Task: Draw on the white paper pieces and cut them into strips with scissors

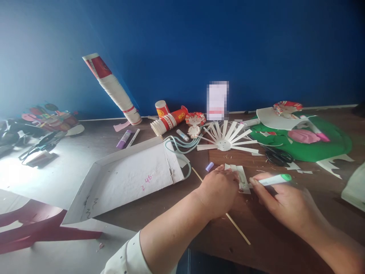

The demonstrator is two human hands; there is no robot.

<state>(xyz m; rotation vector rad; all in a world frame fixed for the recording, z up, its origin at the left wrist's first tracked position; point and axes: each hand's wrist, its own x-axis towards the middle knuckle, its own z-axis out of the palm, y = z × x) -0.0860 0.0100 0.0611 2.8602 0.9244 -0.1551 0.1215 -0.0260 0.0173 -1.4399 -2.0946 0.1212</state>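
My left hand (219,187) lies over a small white paper piece (243,179), its fingers laid on the paper against the brown table. Part of the paper and some fingertips are hidden. Faint marks show on the strip. Just to the right, my right hand (285,199) is closed around a white marker (275,179) with a green end, held slanted with its writing end toward the paper. A purple cap (209,166) lies beyond my left hand. Under my left wrist runs a thin wooden stick (238,228).
A white box lid (122,175) lies left. Behind are paper cups (171,120), a paper figure (195,125), a fringed paper piece (224,144) and a leaning cup stack (114,91). To the right are scissors (278,156) and green sheet (333,140).
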